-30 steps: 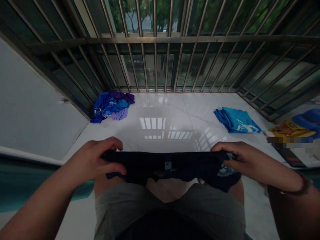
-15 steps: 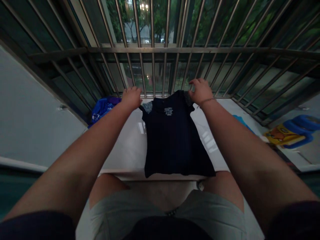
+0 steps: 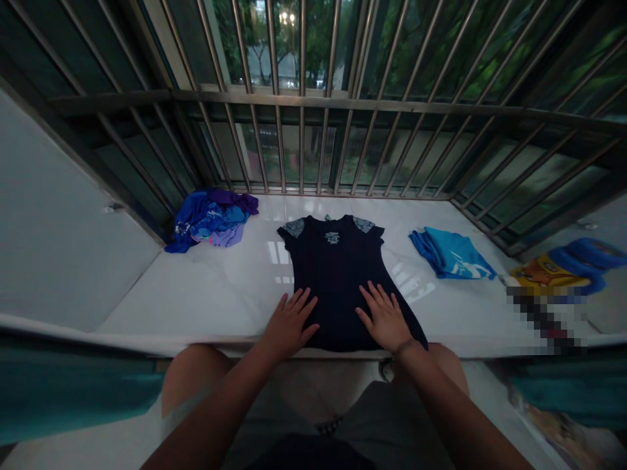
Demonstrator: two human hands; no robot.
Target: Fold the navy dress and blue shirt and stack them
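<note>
A dark navy shirt with grey patterned shoulders lies spread flat on the white ledge, collar towards the window bars. My left hand rests flat on its lower left part, fingers spread. On the lower right part lies my right hand, also flat with fingers apart. Neither hand holds anything.
A crumpled heap of blue and purple clothes sits at the ledge's back left. A folded light-blue garment lies to the right. Metal window bars close off the back and right side. A yellow and blue printed item lies at far right.
My hands held the bunched shirt near my lap, stretched it out to the bars, then laid it flat and drew back onto its lower part.
</note>
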